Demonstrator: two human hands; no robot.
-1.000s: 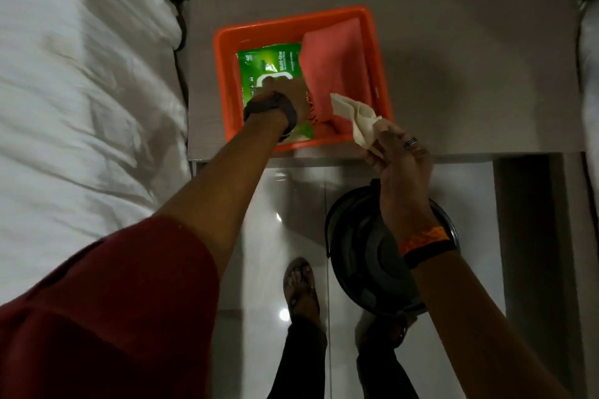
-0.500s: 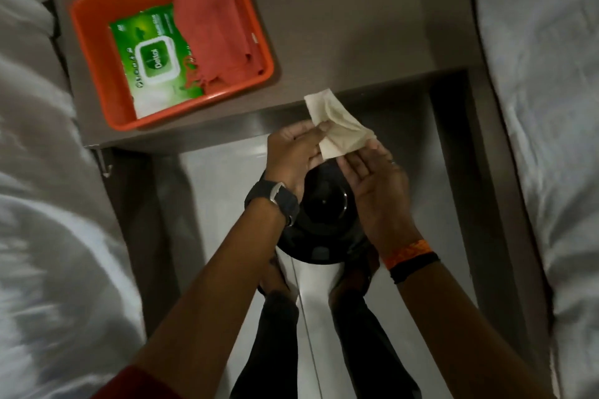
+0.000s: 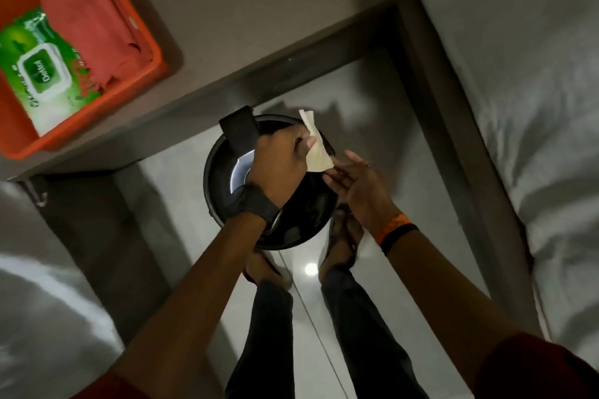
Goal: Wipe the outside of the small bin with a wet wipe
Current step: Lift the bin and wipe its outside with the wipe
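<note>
The small bin stands on the tiled floor just in front of the person's feet, tucked partly under the edge of the counter, so both arms reach straight down to meet over its dark lid. The left hand is closed in a pinch on the wet wipe, thumb and fingers gripping one edge so the sheet hangs clear above the lid rather than bunching. The right hand is spread, palm turned up, fingertips touching the wipe's lower corner, probably to open or fold the sheet into a pad before it meets the plastic; the dim light makes the exact contact hard to read. On the counter sits an orange tray holding the green wipes pack and a red cloth, kept within reach for a fresh sheet. No wiping of the bin's outer wall has begun.
</note>
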